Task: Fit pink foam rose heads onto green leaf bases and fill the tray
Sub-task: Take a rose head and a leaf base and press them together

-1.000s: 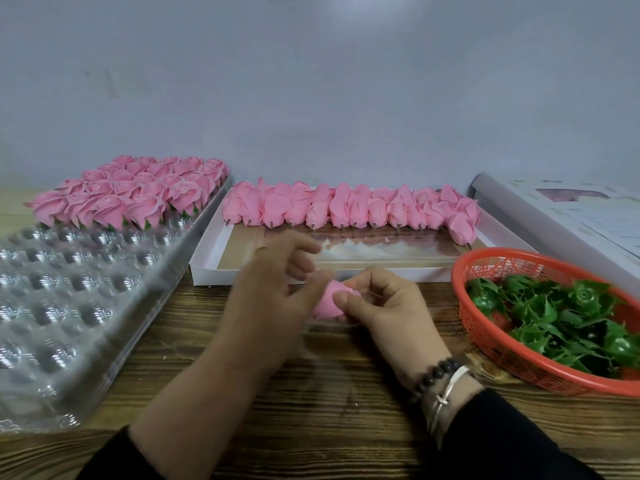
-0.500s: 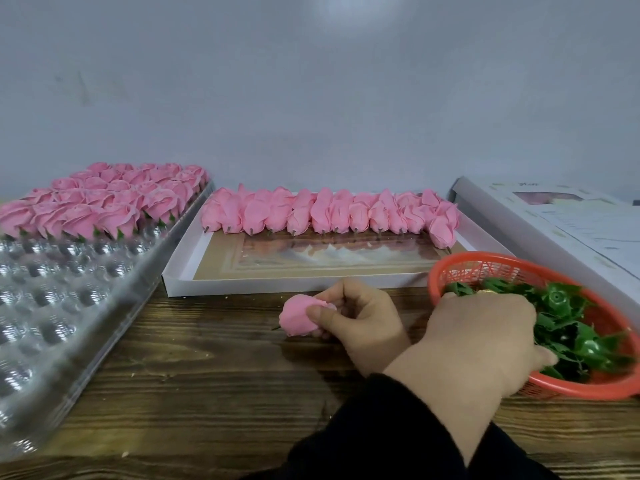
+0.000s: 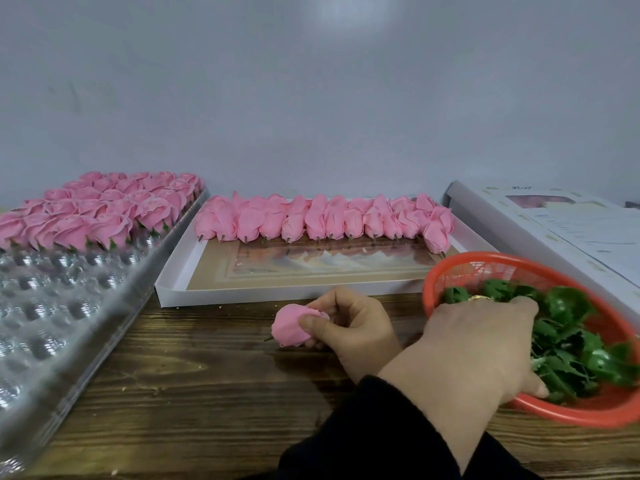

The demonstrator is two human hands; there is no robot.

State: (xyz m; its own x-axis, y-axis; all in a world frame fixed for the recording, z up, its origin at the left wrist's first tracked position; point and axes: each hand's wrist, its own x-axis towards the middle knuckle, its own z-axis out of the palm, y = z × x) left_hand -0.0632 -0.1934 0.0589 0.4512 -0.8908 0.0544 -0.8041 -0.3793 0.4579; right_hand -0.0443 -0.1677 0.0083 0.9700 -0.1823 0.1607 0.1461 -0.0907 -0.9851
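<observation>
The right hand (image 3: 349, 327) pinches a rose head (image 3: 291, 325), its stem tip pointing left. The left hand (image 3: 485, 341) crosses over into the basket (image 3: 450, 271) among the leaf bases (image 3: 571, 344); its grip is unclear.

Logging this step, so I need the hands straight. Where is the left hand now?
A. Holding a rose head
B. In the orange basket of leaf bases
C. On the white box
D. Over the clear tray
B: the left hand reaches across into the orange basket among the green leaf bases, while the right hand holds the rose head.
</observation>
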